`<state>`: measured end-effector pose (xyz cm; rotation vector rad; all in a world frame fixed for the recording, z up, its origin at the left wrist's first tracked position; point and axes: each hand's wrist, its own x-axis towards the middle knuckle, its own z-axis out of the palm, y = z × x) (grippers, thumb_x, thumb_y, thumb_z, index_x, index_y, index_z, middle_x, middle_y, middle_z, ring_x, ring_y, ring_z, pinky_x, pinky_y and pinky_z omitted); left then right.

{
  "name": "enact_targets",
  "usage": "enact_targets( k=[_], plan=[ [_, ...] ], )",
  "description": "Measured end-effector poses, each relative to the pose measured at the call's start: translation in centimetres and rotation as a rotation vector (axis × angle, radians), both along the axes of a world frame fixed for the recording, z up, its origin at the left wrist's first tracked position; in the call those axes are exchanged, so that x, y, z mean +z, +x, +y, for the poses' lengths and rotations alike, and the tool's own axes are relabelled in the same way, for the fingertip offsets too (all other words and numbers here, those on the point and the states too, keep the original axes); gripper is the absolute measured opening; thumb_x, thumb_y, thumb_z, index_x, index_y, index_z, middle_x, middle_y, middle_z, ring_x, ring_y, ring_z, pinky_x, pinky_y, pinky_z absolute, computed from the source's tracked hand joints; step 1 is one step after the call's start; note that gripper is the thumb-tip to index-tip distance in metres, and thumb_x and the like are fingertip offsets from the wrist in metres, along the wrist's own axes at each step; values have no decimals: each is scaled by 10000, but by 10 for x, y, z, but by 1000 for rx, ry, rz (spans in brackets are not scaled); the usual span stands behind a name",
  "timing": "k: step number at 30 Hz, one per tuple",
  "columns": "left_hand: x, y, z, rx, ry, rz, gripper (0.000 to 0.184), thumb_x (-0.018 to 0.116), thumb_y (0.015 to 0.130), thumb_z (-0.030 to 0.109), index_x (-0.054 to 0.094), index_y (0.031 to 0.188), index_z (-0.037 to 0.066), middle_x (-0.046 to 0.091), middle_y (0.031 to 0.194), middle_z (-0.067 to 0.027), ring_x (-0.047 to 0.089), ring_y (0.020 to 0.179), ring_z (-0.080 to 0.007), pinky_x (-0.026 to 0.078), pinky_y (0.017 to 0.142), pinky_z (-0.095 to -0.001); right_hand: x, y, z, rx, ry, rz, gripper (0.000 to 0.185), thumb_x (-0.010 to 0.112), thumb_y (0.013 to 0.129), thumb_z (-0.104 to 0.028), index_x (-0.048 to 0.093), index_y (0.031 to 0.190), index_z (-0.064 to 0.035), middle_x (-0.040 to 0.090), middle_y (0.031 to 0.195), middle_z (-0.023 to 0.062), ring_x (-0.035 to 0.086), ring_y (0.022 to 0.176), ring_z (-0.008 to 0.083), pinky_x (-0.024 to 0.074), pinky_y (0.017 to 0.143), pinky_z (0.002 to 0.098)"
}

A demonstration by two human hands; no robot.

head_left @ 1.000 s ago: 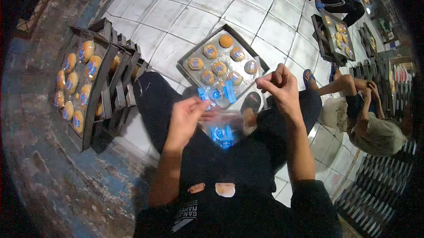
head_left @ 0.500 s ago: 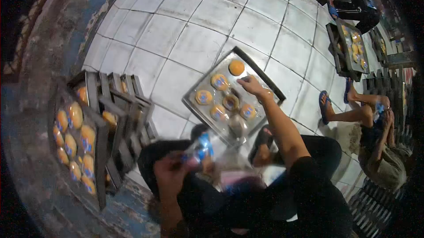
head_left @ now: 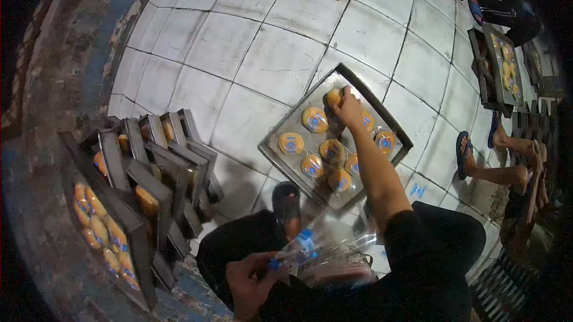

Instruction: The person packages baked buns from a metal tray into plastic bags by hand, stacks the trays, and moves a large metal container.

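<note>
My right hand (head_left: 351, 111) reaches across a metal tray (head_left: 382, 111) on the floor, its fingers closed around a bare round bun (head_left: 334, 97) near the far corner. Several other buns on the tray are in clear wrappers with blue print, such as the wrapped bun (head_left: 314, 119). Close to my lap, my left hand (head_left: 250, 280) pinches a clear plastic bag (head_left: 305, 243) with blue print, which spreads out to the right. What lies inside the bag's far end, if anything, I cannot make out.
At left, a stack of tilted trays (head_left: 170, 185) and a leaning tray of wrapped buns (head_left: 98, 229) stand close. A blue-printed wrapper piece (head_left: 417, 190) lies on the tiles. Another person's sandalled foot (head_left: 464, 153) and more bun trays (head_left: 504, 71) are at right.
My right hand has moved to the bare bun and closed on it. My left hand still holds the bag, now lower and steadier. The view has shifted slightly.
</note>
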<state>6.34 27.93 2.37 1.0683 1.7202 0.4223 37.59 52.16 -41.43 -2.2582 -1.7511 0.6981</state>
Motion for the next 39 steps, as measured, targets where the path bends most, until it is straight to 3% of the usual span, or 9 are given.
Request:
enact_targets(
  k=[4,6,10,18,20,23,27,35,39],
  plan=[
    [-15,-5,-10,105,108,-42,245,878,844,55,777,1044,-43,798,901,-140,739,747,-141,605,700,-293,61,-34,-49,-85,226,834,702,790,943,-406,465,1459,-58,670,1138,111,670,1017,283,564,844,391],
    [-12,-2,-11,218,119,-121,254,882,841,62,772,1043,-46,799,924,-136,741,780,-144,610,726,-299,199,-34,-80,-167,-219,1233,612,715,1022,-383,481,1487,-60,625,1180,48,621,1051,184,539,848,297],
    [-19,-14,-25,325,79,-329,199,832,888,60,747,1037,-42,786,951,-120,743,832,-156,613,770,-307,354,-20,-150,-15,-205,1654,709,639,1029,-463,441,1588,-73,553,1429,81,548,1281,177,440,1087,325],
    [19,9,-71,292,166,-699,155,717,1005,121,676,1058,-18,772,945,-156,756,786,-205,631,739,-336,500,-25,-253,345,101,1305,889,771,969,-368,318,1642,-4,412,1640,182,431,1502,266,377,1207,388],
    [34,7,-98,238,107,-725,287,714,1006,117,630,1242,-24,767,1006,-172,761,858,-216,633,816,-343,531,-25,-273,517,-17,914,949,827,929,-311,288,1649,-9,480,1580,210,487,1459,285,387,1203,393],
    [67,-13,-127,-153,-104,-983,775,810,937,117,375,1569,8,665,1352,-148,663,1234,-204,564,1038,-374,563,-12,-308,581,-53,846,779,866,891,-306,442,1470,-4,612,1416,232,622,1317,327,474,1126,405],
    [78,3,-151,-577,-59,-786,750,904,868,233,523,1464,-18,678,1350,-136,648,1227,-206,535,1053,-364,598,-27,-351,765,-127,708,663,905,850,-309,515,1313,-41,701,1200,195,701,1144,335,541,999,413],
    [88,17,-185,-615,42,-829,652,913,849,180,600,1389,-10,700,1312,-87,663,1179,-172,514,1052,-320,628,-34,-393,1170,4,481,396,826,889,-323,707,1099,-9,722,1027,221,708,969,412,562,871,497],
    [77,30,-196,-475,82,-882,890,906,811,40,414,1553,53,597,1445,-105,601,1301,-195,514,1089,-391,630,-26,-383,1205,25,326,233,749,912,-265,753,955,-36,728,821,206,733,801,405,589,709,480]
  ],
)
